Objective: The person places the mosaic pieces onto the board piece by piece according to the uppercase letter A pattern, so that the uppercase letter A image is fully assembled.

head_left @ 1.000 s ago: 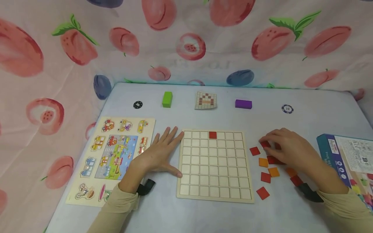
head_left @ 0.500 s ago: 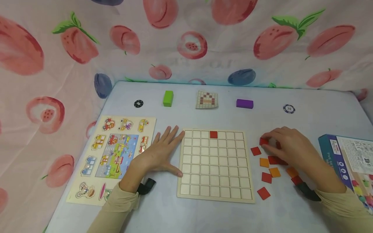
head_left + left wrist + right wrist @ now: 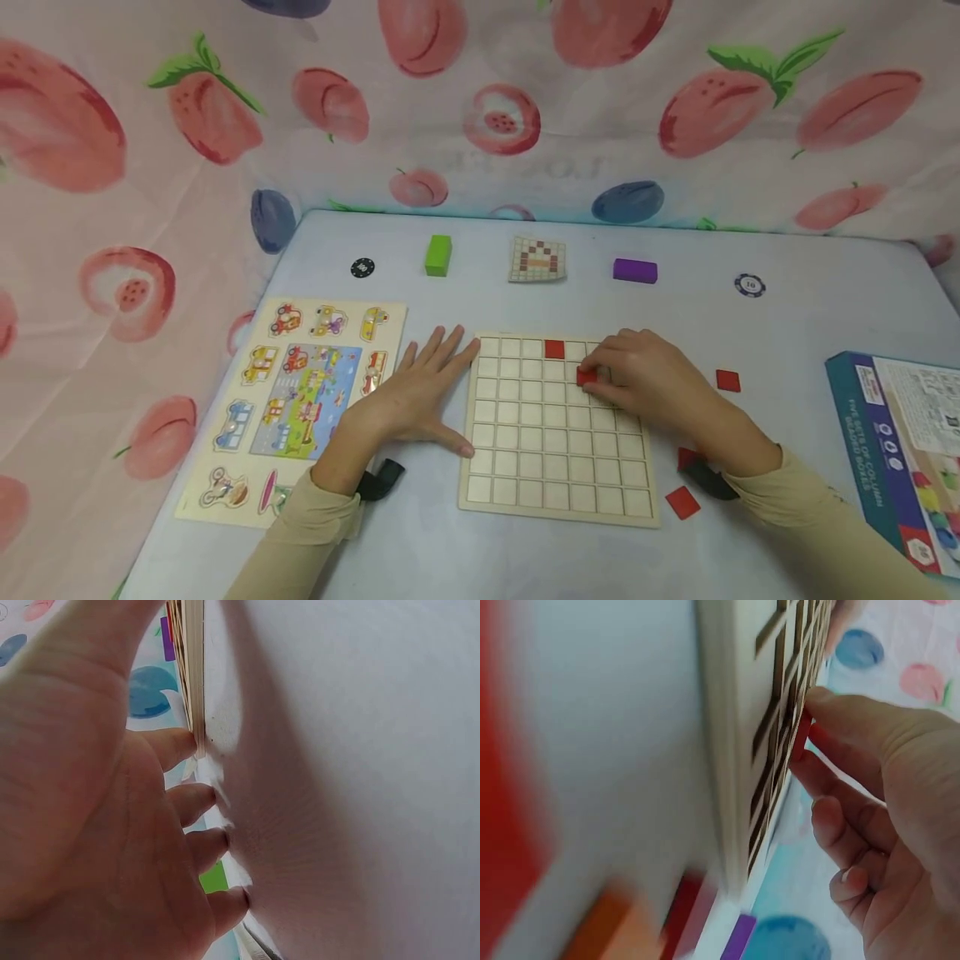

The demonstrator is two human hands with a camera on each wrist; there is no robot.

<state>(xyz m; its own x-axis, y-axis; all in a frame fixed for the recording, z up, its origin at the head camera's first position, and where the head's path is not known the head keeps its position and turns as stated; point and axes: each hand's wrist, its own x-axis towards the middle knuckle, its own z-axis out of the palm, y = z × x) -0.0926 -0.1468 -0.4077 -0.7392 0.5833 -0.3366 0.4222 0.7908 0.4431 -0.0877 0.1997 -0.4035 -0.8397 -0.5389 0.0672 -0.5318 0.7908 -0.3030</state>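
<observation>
Fruit-printed cloth (image 3: 112, 208) walls in a pale blue table (image 3: 825, 317), and on it lies a wooden grid board (image 3: 555, 433). Over the board's second row the right hand (image 3: 652, 379) pinches a red tile (image 3: 587, 377) between thumb and fingertips, the tile touching the board just right of and below a placed red tile (image 3: 554, 349) in the top row; the right wrist view shows it edge-on against the grid. The left hand (image 3: 412, 396) lies flat with fingers spread, pressing the table at the board's left edge. By my reading one tile is seated, a second is going in, and nearly all cells remain bare. Loose red tiles (image 3: 727, 380) wait to the right of the board. Farther out sit a pattern card (image 3: 537, 259), a green block (image 3: 438, 254), a purple block (image 3: 634, 270), two chips (image 3: 362, 267), a vehicle puzzle (image 3: 300, 392) and a blue box (image 3: 892, 450)
</observation>
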